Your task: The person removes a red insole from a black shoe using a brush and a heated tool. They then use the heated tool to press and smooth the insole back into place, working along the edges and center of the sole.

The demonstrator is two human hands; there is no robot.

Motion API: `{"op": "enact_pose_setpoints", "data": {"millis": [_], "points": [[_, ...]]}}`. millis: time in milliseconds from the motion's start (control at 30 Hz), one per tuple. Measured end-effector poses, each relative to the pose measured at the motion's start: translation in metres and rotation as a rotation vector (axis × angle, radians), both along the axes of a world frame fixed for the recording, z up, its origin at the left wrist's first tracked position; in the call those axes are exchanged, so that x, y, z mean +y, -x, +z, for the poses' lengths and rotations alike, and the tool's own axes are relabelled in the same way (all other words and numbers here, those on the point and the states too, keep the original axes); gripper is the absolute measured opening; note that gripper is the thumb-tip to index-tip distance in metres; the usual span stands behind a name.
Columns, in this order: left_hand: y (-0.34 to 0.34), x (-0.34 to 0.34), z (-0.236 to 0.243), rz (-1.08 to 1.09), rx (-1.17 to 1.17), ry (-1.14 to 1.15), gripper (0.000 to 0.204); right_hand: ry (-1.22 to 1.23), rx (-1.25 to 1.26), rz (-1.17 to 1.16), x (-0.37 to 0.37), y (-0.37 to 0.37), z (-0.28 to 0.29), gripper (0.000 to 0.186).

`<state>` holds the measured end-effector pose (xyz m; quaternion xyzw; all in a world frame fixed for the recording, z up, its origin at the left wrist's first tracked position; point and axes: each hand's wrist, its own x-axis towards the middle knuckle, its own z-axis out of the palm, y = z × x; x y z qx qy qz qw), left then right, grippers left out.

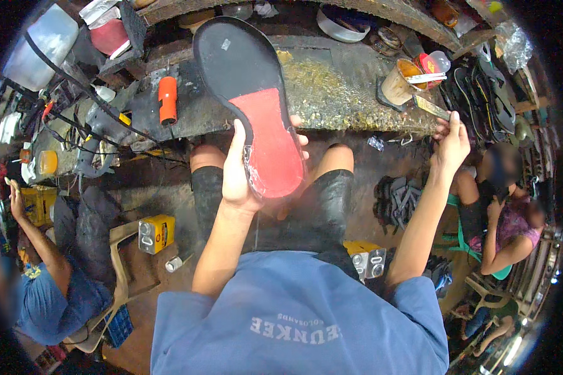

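My left hand (241, 165) grips a large shoe sole (234, 72) by its heel end, thumb along one edge and fingertips round the other. The sole is black at the wide toe part and red from the arch to the heel, with a wet, shiny patch by the heel's left edge. At the bench's right end, my right hand (451, 142) pinches a flat yellowish stick (430, 107). The stick's far end points toward a smeared cup (395, 87) of brownish stuff, apart from my left hand.
An orange cylindrical tool (167, 100) lies on the stained workbench (331, 87), left of the sole. Cables (62, 78) tangle farther left. Black sandals (478, 97) stand at the right. A yellow can (156, 234) is on the floor. Co-workers sit at both sides.
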<state>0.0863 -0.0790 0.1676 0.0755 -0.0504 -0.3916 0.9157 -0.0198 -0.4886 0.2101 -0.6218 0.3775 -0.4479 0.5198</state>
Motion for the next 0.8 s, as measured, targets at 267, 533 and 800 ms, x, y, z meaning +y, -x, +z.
{"op": "enact_pose_setpoints", "data": {"millis": [267, 533, 800], "points": [[0.003, -0.011, -0.007, 0.047, 0.027, -0.042, 0.073, -0.476, -0.288, 0.510, 0.142, 0.011, 0.009, 0.035], [0.015, -0.015, -0.002, 0.120, 0.072, -0.127, 0.070, -0.399, -0.089, 0.678, 0.247, 0.003, 0.013, 0.026], [0.019, -0.012, 0.000, 0.091, 0.099, 0.052, 0.073, -0.150, -0.067, 0.583, 0.280, 0.006, 0.005, 0.017]]}}
